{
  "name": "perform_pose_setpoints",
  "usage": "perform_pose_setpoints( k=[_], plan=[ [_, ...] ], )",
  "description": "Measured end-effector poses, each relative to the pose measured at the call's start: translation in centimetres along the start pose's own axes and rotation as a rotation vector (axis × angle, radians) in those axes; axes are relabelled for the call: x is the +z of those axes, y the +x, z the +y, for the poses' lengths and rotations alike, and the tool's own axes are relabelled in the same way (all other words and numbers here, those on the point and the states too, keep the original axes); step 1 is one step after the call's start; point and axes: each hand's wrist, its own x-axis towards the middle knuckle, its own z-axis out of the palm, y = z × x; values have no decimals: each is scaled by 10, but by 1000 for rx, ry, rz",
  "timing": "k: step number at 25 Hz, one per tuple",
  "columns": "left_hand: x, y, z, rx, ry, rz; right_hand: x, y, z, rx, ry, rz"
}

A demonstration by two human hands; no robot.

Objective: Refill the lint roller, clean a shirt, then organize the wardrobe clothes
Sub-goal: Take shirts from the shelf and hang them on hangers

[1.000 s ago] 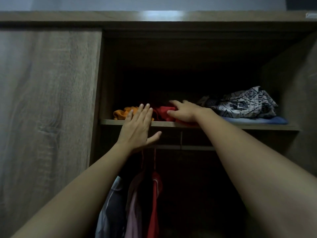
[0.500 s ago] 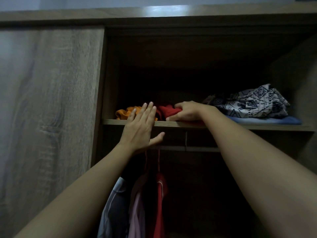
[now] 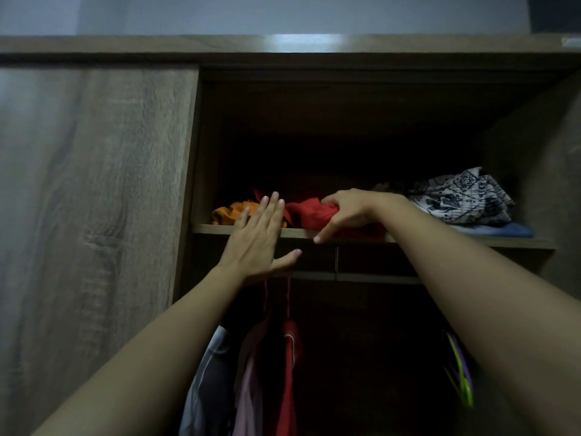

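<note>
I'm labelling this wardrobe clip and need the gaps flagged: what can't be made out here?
Head view:
Back of the shelf: lost in darkness.
Red garment: partly under the gripping right hand.
Hanging clothes: cut by the bottom edge.
Blue cloth: mostly under the patterned pile.

We see a dim, grainy scene, brightest at a pale glare on the brown wood-grain wardrobe top point(image 3: 301, 43). Deep shadow fills the open upper shelf compartment point(image 3: 345, 146), and straight edges bow near the borders.
</note>
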Motion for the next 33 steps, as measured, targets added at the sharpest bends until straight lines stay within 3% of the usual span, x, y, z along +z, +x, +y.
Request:
perform_pose_setpoints(
  k=[2,8,10,14,17,20,24,27,31,33],
  plan=[
    [-1,0,-1,4,-4,-6,-3,-8,-2,6,-126,40],
    [-11,1,-3,13,-193,-87,-10,-70,6,-161,-487,394],
    [-17,2,-5,-1,-268,-122,-20,-97,22,-151,-558,399],
    [-23,-2,-11,36,-194,-195,-51,-149,54,-154,-612,384],
    [-29,-2,0,43,-241,-126,-74,-179,66,-146,-655,373],
    [-49,4,50,182,-431,55,-84,-194,72,-169,-641,353],
    [-91,8,141,243,-820,42,-86,-208,78,-165,-607,323],
    [-105,11,197,215,-908,46,-83,-226,92,-99,-596,318],
    [-101,24,249,334,-1005,226,-79,-258,123,29,-560,300],
    [-96,26,269,390,-1122,173,-76,-272,140,113,-522,282]
  ],
)
